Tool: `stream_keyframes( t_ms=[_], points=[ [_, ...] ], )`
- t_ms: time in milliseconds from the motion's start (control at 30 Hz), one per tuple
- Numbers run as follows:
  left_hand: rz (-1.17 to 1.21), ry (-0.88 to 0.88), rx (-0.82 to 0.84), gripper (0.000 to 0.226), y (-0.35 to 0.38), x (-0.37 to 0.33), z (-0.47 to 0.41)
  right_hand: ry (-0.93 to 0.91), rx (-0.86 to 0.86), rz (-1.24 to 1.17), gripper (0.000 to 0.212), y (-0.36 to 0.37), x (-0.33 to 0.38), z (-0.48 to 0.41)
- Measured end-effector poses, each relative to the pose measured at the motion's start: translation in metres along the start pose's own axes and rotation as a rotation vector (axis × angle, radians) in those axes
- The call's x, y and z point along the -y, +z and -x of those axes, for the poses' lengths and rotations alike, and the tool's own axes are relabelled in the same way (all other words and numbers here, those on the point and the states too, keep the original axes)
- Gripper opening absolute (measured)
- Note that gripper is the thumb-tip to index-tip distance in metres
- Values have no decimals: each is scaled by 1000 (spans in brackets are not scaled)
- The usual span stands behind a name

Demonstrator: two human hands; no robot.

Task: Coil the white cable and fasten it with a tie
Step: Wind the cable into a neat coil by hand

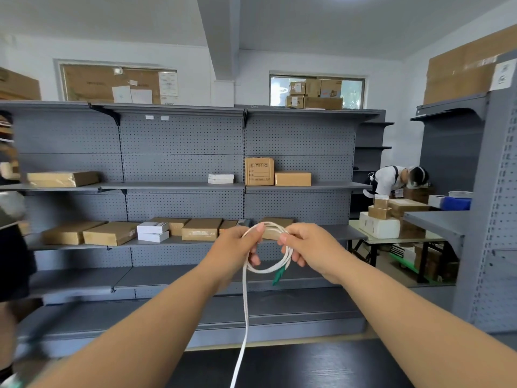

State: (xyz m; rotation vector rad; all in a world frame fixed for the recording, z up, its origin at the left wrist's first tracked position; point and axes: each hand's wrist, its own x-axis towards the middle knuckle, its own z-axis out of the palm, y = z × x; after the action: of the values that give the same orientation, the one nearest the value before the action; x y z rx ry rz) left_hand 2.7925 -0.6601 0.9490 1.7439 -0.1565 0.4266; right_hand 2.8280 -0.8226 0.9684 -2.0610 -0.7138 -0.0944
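Cable point(247, 278), white, flat-looking and smooth, is held up in mid-air in front of grey steel shelving point(181, 152) with a perforated pegboard back. Head view only: a few round loops sit between both hands, top of the coil pinched by the left hand point(237, 246), thumb on top and fingers curled under, so that grip is closed on the cable. Right hand point(309, 247) closes on the coil's right side, fingers wrapped around the strands. Green connector point(278, 274) hangs off the lower right of the loop, tilted down. One loose tail drops straight from the left side of the coil and runs off the bottom edge, passing over a dark matte tabletop point(293, 365) with a faint grain. Can't tell if a tie is anywhere on the coil. Behind the hands: brown cardboard boxes point(201, 228) with glossy tape and small white boxes point(153, 232) on the shelf at hand height, partly hidden by the knuckles; more cartons one shelf up. Far right, another person point(391, 182) in a white top bends over a stacked table, well apart from the cable.
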Motion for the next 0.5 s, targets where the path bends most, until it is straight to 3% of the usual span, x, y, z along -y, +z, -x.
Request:
stream_keyframes(
  t_ms=[100,200,367,500],
  points=[
    [311,-96,36,25,0,3,5,14,-79,-163,23,0,-6,-1],
    [461,-108,37,22,7,3,7,51,-159,-264,25,5,-11,-2],
    [262,-15,-134,30,14,-2,2,96,-134,-389,25,13,-14,-3],
    [144,26,-122,24,13,-7,2,76,-67,-373,24,11,-12,-2]
  ],
)
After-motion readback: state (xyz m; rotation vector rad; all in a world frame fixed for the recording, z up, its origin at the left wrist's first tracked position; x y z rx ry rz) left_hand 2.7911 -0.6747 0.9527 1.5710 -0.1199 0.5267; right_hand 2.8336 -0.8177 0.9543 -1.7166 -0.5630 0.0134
